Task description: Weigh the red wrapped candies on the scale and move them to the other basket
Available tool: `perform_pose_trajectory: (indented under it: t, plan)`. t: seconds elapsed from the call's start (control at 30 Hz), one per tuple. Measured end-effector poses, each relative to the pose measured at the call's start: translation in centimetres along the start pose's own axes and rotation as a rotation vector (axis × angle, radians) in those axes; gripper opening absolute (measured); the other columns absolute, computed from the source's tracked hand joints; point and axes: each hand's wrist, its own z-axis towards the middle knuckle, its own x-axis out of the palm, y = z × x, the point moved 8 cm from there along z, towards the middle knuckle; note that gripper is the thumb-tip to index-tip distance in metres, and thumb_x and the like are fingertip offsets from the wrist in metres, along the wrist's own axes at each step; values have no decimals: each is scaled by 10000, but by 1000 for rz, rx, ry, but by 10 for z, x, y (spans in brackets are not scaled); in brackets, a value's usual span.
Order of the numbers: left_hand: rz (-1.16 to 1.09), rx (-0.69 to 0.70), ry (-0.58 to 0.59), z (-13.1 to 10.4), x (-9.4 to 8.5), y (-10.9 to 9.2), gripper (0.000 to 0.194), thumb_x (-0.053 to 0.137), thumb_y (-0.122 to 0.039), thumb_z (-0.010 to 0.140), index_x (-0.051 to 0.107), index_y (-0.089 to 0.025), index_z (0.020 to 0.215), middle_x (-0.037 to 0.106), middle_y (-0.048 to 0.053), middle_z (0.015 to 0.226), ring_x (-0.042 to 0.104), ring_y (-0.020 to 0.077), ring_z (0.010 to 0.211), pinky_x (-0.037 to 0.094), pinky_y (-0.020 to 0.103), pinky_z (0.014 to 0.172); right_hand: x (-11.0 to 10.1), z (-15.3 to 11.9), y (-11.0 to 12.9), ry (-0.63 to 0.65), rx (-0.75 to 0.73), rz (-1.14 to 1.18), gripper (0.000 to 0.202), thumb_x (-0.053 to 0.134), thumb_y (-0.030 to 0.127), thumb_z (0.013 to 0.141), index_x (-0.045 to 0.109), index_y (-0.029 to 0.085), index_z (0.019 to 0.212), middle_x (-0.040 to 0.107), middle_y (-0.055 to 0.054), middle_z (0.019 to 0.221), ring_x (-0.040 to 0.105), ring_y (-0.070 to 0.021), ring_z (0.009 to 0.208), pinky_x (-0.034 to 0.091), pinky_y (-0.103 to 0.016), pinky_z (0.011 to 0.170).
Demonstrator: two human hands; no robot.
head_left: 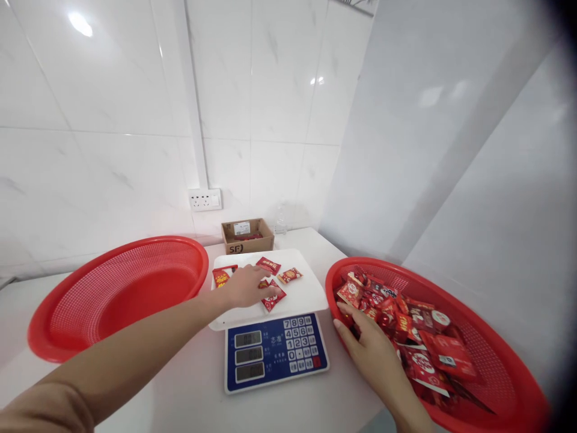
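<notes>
a red basket (518, 391) stands right of a scale (261, 380) with a white pan (309, 294), the left hand (246, 285) splayed above it, the right hand (367, 343) at the basket's rim, either's grip untellable, apparently picking through packets (289, 275) in both, next calling for a light pinch.

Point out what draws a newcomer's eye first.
Probably the heaped red packets in the red basket at right, with the right hand at its rim. Next, the blue-panelled scale in the middle, the left hand over its white tray. A second red basket stands at left.
</notes>
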Motion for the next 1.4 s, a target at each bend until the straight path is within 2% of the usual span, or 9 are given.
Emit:
perform_pose_trajectory:
  t: [0.2, 0.33, 0.47, 0.6, 0.77, 0.9, 1.03, 1.2, 1.4]
  plan:
    - [127, 104, 3, -9, 27, -29, 447, 617, -549, 689, 635, -193, 960, 570, 131, 1160, 460, 340, 1118, 308, 455, 945, -1, 0, -1, -3, 5, -14, 431, 450, 454, 811, 577, 200, 1135, 602, -95, 1202, 534, -249, 1119, 409, -428, 954]
    - [140, 118, -41, -11, 23, -35, 366, 616, -447, 735, 591, -195, 1000, 525, 117, 1238, 425, 301, 1178, 304, 396, 979, -2, 0, -2, -7, 6, -7, 437, 450, 461, 808, 581, 195, 1128, 608, -94, 1196, 541, -246, 1113, 428, -416, 936]
    - [137, -24, -98, -18, -13, -12, 361, 484, -482, 810, 531, -203, 1035, 624, 109, 1012, 569, 289, 964, 423, 363, 777, -3, -1, -3, -17, 4, -3, 427, 458, 465, 801, 593, 205, 1112, 623, -87, 1176, 557, -247, 1094, 440, -414, 926]
    - [147, -210, -176, -42, -71, 39, 374, 396, -488, 846, 443, -243, 1124, 640, 67, 989, 611, 257, 872, 436, 317, 673, -2, 0, -4, -13, 5, -8, 437, 451, 477, 801, 587, 210, 1119, 622, -85, 1176, 560, -248, 1091, 443, -413, 923]
    - [229, -337, -186, -80, -113, 96, 502, 466, -504, 786, 476, -149, 1140, 611, 178, 1058, 540, 380, 1017, 420, 453, 791, 2, 1, -8, 13, 19, -32, 468, 429, 500, 799, 584, 206, 1129, 609, -88, 1198, 543, -253, 1114, 433, -419, 936]
    - [232, -233, -102, -80, -94, 92, 574, 451, -511, 808, 414, -204, 1291, 405, 131, 1391, 205, 347, 1337, 251, 472, 1023, 4, 1, -10, 14, 19, -40, 467, 435, 502, 794, 585, 212, 1127, 604, -86, 1205, 537, -256, 1122, 427, -426, 941]
    - [205, -119, 44, -56, -49, 70, 610, 474, -549, 792, 410, -249, 1320, 394, 105, 1408, 157, 329, 1359, 192, 485, 1059, 2, 1, -9, 1, 15, -33, 461, 441, 499, 792, 591, 209, 1117, 613, -86, 1192, 547, -252, 1110, 428, -418, 944]
    - [209, -105, 67, -27, -22, 63, 612, 613, -499, 699, 505, -199, 1222, 561, 153, 1195, 295, 372, 1287, 171, 535, 1043, 0, 0, -7, 0, 16, -18, 445, 452, 483, 796, 594, 204, 1111, 629, -84, 1170, 569, -246, 1080, 448, -402, 924]
    - [131, -139, -30, -25, -37, 59, 446, 611, -301, 694, 515, -233, 1124, 575, 61, 1077, 599, 220, 916, 480, 301, 773, -1, -1, -4, 2, 13, -38, 462, 439, 484, 795, 592, 188, 1115, 635, -90, 1159, 576, -247, 1070, 455, -406, 916]
